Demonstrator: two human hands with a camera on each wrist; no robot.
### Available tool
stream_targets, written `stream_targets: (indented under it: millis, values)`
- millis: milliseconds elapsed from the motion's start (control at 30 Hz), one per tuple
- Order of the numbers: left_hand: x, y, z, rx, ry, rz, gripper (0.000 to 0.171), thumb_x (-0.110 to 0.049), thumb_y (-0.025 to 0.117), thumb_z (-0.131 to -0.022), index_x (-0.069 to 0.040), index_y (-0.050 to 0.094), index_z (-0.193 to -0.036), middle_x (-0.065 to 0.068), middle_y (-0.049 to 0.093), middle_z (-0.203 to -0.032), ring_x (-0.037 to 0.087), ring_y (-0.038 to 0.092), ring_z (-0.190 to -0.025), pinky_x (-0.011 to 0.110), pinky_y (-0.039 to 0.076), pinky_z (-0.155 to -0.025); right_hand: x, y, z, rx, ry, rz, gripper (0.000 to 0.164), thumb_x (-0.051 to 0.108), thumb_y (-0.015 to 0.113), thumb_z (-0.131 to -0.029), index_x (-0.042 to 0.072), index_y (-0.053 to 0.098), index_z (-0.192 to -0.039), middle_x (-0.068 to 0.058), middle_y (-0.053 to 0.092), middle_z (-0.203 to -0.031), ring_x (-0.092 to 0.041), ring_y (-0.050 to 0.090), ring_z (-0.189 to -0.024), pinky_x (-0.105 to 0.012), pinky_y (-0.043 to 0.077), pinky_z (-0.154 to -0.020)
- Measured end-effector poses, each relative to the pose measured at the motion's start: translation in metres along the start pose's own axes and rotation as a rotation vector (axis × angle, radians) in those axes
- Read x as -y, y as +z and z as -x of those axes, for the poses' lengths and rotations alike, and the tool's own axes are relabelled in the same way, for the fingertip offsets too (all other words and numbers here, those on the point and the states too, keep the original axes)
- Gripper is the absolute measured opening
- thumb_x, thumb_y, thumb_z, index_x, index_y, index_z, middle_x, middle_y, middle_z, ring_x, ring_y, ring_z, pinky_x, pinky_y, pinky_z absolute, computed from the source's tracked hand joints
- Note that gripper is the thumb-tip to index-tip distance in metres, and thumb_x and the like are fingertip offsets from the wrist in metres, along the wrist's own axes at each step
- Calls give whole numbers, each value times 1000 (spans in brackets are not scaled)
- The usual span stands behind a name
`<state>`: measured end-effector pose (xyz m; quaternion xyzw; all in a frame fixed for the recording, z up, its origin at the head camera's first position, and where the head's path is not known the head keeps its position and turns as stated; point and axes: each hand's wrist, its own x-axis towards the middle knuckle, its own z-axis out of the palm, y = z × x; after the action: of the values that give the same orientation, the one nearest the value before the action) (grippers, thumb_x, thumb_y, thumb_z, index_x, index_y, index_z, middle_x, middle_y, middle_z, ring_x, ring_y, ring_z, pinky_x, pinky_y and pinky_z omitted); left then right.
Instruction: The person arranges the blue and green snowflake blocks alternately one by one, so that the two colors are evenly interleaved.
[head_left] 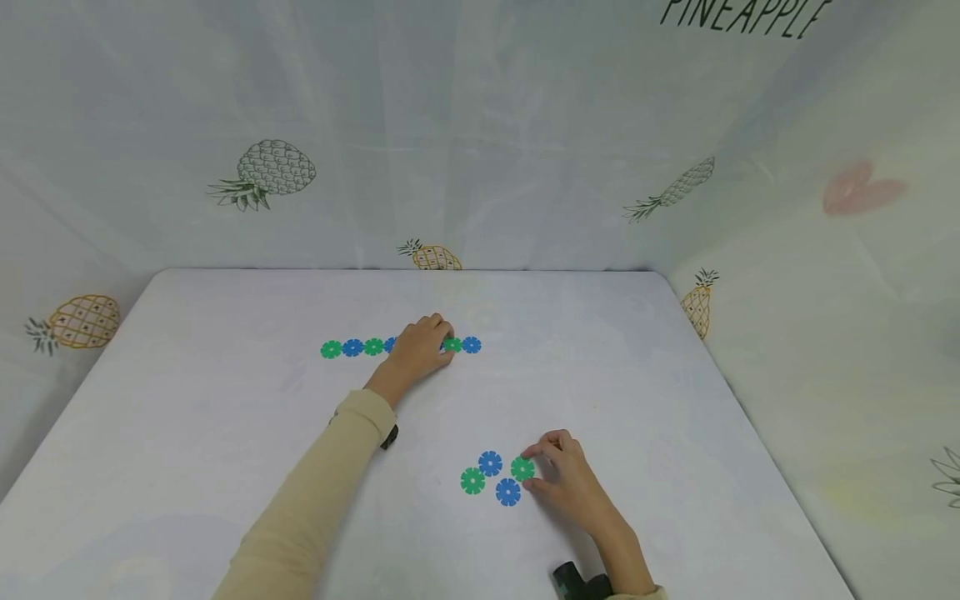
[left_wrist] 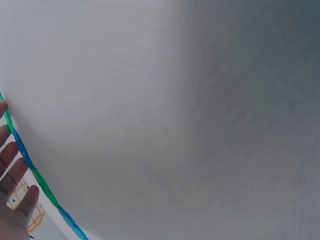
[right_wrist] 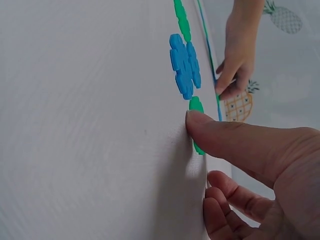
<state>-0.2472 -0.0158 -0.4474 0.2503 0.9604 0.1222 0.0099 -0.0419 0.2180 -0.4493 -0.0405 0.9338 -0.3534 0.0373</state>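
Note:
A row of alternating green and blue notched plastic interlocking discs lies on the white table, partly covered by my left hand (head_left: 420, 347). The left thumb and a finger pinch a green disc (head_left: 452, 344) near the row's right end, with a blue disc (head_left: 471, 345) beyond it. Closer to me, my right hand (head_left: 567, 479) pinches another green disc (head_left: 522, 469) at its edges between thumb and finger. Beside it lie two blue discs, one nearer (head_left: 507, 492) and one farther (head_left: 491, 463), and a green disc (head_left: 472, 481). In the right wrist view the thumb (right_wrist: 220, 135) overlaps the pinched disc.
The white table (head_left: 225, 433) reaches back to a hanging cloth (head_left: 480, 150) printed with pineapples. The row's left end is a green disc (head_left: 331, 349), next to a blue disc (head_left: 352, 347). A dark wrist device (head_left: 572, 581) sits by the right forearm.

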Motion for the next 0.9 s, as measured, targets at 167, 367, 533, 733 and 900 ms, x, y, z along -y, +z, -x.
stream_targets:
  millis: [167, 367, 533, 733, 900]
  values:
    - [0, -1, 0, 2, 0, 6, 31, -30, 63, -87, -9, 59, -110, 8, 55, -110, 25, 52, -103, 42, 45, -90, -1, 0, 0, 6, 3, 9, 28, 11, 79, -71, 19, 67, -95, 0, 46, -102, -23, 43, -105, -47, 42, -92]
    - [0, -2, -1, 8, 2, 10, 32, -29, 63, -87, -8, 58, -111, 9, 55, -109, 25, 51, -101, 42, 45, -90, -1, 0, 0, 8, 2, 23, 28, 13, 79, -71, 20, 66, -95, 1, 46, -102, -21, 43, -104, -46, 43, -92]
    - [1, -3, -2, 0, 8, 4, 33, -29, 63, -86, -8, 59, -111, 8, 56, -108, 25, 52, -100, 42, 46, -89, -1, 0, 0, 11, 9, 23, 27, 15, 78, -72, 20, 66, -96, 1, 46, -102, -20, 43, -104, -46, 43, -93]
    - [-1, -1, -5, 11, 15, 29, 39, -31, 62, -86, -8, 57, -116, 9, 55, -113, 26, 51, -106, 43, 44, -94, -1, 0, 0, 4, 37, 13, 27, 15, 78, -73, 20, 66, -97, 1, 48, -104, -20, 45, -105, -46, 43, -95]
    - [-5, 0, -9, 29, 13, 32, 42, -34, 62, -85, -9, 56, -119, 8, 54, -115, 25, 50, -109, 42, 42, -96, -2, -1, 0, -3, 36, 9, 28, 14, 78, -73, 20, 66, -97, 1, 49, -103, -19, 47, -103, -44, 45, -92]
